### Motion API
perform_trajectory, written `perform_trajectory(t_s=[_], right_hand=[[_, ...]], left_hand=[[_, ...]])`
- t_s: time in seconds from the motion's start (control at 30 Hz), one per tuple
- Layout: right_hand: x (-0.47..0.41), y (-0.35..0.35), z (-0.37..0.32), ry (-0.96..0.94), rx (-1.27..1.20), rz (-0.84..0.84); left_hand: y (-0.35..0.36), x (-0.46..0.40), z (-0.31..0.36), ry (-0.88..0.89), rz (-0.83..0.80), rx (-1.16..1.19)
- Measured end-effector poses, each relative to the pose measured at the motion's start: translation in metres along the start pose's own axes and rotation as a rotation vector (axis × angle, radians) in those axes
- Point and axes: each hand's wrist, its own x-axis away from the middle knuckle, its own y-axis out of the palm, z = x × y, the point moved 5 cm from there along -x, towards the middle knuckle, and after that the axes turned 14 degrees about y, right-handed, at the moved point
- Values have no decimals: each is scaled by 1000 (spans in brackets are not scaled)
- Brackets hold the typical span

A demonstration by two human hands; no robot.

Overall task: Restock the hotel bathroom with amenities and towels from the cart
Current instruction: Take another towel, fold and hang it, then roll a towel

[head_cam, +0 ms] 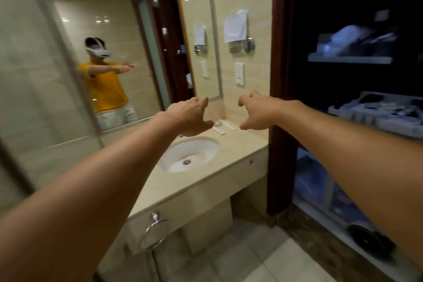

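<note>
Near: both forearms are stretched forward over the desk (206, 181). Left hand (190, 119) is empty, fingers loosely spread, above the far rim of the sink (190, 155). Right hand (256, 113) is also empty and relaxed, thumb down.

Just past the hands, small white amenity packets (225, 126) are seen lying flat on the back corner of the desk, long axes running roughly 11 to 5 o'clock. They lie between the two hands, at about 3 o'clock from the left and 8 o'clock from the right; the left looks slightly nearer.

Farther, at 3 o'clock, the cart (370, 117) stands in the dark doorway, nearer the right arm; supplies are dimly visible on its shelves.
</note>
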Motion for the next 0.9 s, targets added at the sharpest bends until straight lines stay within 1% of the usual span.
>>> perform_trajectory(t_s=[0.13,0.33,0.43,0.63,0.8,0.9], right_hand=[[-41,4,50,142,22,-3],[-97,-3,142,299,40,3],[-131,-6,195,361,53,3],[-192,-9,299,496,59,12],[-222,-11,378,624,70,-22],[-237,-11,425,712,82,-18]], left_hand=[[17,-84,20,153,29,17],[31,-211,64,339,60,98],[34,-272,93,414,92,102],[43,-391,158,532,101,115],[48,-477,213,648,85,145],[50,-526,250,743,109,165]])
